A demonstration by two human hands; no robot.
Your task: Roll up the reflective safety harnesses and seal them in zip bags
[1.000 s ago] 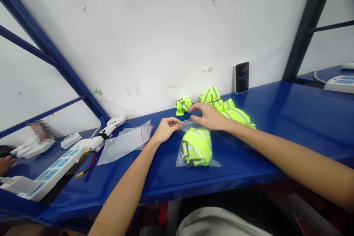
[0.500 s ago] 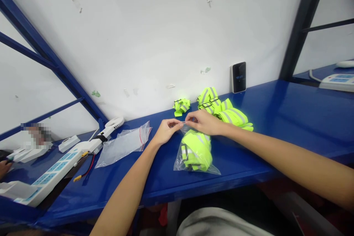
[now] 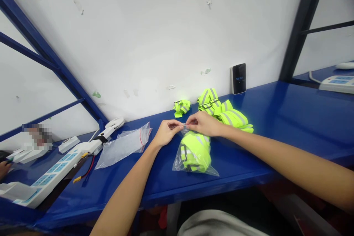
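My left hand (image 3: 166, 132) and my right hand (image 3: 204, 124) meet above the table, their fingertips pinching the top edge of a clear plastic bag (image 3: 179, 164). Inside the bag is a folded fluorescent yellow reflective vest (image 3: 195, 153). Just behind my right hand lies a heap of similar loose reflective vests (image 3: 231, 117). A smaller folded bundle of the same material (image 3: 181, 108) sits near the wall, beyond my fingers. A flat, empty-looking clear bag with a red zip line (image 3: 123, 146) lies left of my left wrist.
The blue metal shelf top (image 3: 276, 118) runs along a white wall, with a wall-mounted black clock device (image 3: 238, 78) behind. To the left are a white fan (image 3: 116, 122), a power strip (image 3: 52, 175) and wires. Another person's hand (image 3: 4, 169) shows at the far left edge.
My hands have drawn closer together, and both now pinch the bag's top edge. The bagged vest sits slightly further left, and the view has shifted a little.
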